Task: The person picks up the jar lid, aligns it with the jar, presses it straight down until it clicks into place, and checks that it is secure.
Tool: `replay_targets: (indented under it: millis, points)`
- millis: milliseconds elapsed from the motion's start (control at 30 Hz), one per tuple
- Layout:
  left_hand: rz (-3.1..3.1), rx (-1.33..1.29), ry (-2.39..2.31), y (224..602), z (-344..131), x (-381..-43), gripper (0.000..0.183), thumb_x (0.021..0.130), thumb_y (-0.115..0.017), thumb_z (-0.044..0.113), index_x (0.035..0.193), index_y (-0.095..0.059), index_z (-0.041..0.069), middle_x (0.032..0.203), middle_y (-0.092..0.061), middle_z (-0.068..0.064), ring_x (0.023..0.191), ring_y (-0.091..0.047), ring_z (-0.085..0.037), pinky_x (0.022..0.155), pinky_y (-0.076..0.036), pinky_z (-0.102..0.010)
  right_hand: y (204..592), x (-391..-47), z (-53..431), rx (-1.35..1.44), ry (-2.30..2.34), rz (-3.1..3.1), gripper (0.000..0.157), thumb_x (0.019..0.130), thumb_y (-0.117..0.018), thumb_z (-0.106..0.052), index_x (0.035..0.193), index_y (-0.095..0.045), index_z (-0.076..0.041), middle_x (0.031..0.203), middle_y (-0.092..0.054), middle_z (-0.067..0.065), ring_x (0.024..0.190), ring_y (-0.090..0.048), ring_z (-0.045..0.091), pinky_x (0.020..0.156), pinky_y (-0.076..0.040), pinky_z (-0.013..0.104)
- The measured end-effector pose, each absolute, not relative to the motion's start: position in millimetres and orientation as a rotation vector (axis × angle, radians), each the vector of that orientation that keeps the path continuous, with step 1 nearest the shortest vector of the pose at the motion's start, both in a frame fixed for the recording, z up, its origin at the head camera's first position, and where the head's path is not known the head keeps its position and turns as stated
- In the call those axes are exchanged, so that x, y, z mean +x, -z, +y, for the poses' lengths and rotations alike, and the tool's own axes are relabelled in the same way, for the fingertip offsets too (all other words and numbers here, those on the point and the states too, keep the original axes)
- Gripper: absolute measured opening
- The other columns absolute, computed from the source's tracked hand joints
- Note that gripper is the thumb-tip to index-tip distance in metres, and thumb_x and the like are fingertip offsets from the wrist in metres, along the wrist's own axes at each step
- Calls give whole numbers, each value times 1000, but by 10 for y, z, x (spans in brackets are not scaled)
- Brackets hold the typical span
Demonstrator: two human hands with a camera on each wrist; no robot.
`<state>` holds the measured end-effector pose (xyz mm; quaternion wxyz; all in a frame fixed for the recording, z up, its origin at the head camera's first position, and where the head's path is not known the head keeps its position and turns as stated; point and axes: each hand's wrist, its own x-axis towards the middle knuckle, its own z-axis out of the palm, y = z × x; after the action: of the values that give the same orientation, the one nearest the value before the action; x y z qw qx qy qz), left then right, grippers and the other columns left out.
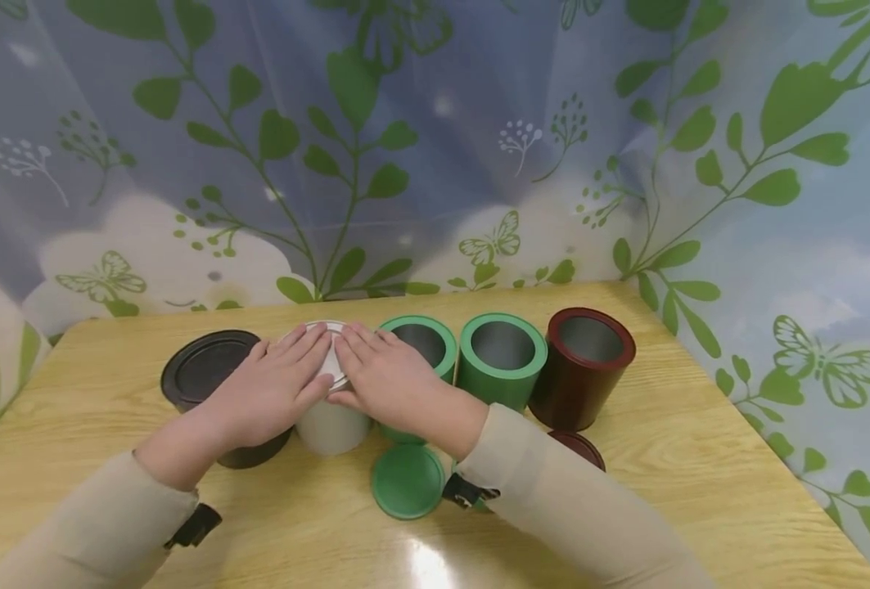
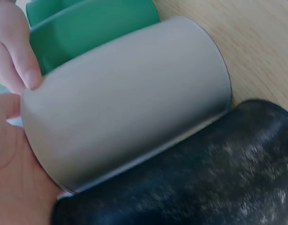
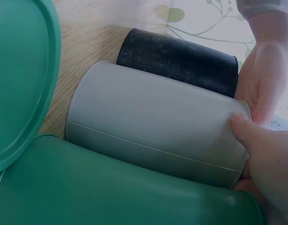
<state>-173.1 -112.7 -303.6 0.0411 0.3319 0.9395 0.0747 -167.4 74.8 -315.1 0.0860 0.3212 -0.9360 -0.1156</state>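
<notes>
In the head view, both hands lie on the white lid (image 1: 334, 366) of a white can (image 1: 334, 429), fingers mostly straight and fingertips meeting near its far rim. The left hand (image 1: 272, 384) covers the lid's left side and overlaps the black can in view. On the right side rests the right hand (image 1: 394, 376), with its thumb (image 3: 245, 129) touching the can's side near the top rim in the right wrist view. From the left wrist camera, the can's smooth side (image 2: 130, 98) stands between a green can (image 2: 92, 35) and the black can (image 2: 191, 173).
Left of the white can is the black can with its black lid (image 1: 202, 364) on. To the right stand two uncovered green cans (image 1: 501, 384) and an uncovered dark red can (image 1: 574, 393). A green lid (image 1: 408, 481) and a dark red lid (image 1: 585, 448) lie in front.
</notes>
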Motion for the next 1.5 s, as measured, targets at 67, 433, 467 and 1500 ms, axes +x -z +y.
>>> replay_targets:
  millis: [67, 433, 467, 1500]
  points:
    - [2898, 987, -232, 3048, -1121, -1709, 60, 102, -27, 41, 147, -22, 1, 153, -15, -14, 140, -11, -33, 104, -10, -63, 3155, -1675, 763, 949, 351, -2816, 72, 95, -33, -56, 146, -30, -5, 149, -30, 8, 138, -22, 19, 109, -25, 41]
    - [3024, 881, -179, 3081, -1255, -1616, 55, 102, -30, 35, 145, -30, 1, 151, -24, -14, 138, -16, -38, 102, -12, -66, 3138, -1670, 791, 957, 374, -2799, 72, 95, -33, -56, 146, -29, -5, 150, -27, 9, 138, -21, 19, 109, -23, 44]
    - [3028, 878, -179, 3079, -1266, -1614, 55, 102, -31, 35, 145, -30, 1, 151, -24, -14, 137, -16, -38, 101, -12, -66, 3138, -1671, 788, 957, 370, -2799, 73, 95, -33, -56, 146, -28, -5, 150, -27, 9, 138, -21, 19, 109, -23, 45]
    - [3150, 1184, -30, 3200, -1339, -910, 67, 89, -61, 38, 140, -40, 0, 149, -28, -14, 137, -25, -29, 99, -28, -62, 3135, -1244, 1173, 1249, 216, -2706, 68, 94, -48, -49, 146, -31, -8, 151, -27, 5, 138, -21, 17, 109, -24, 43]
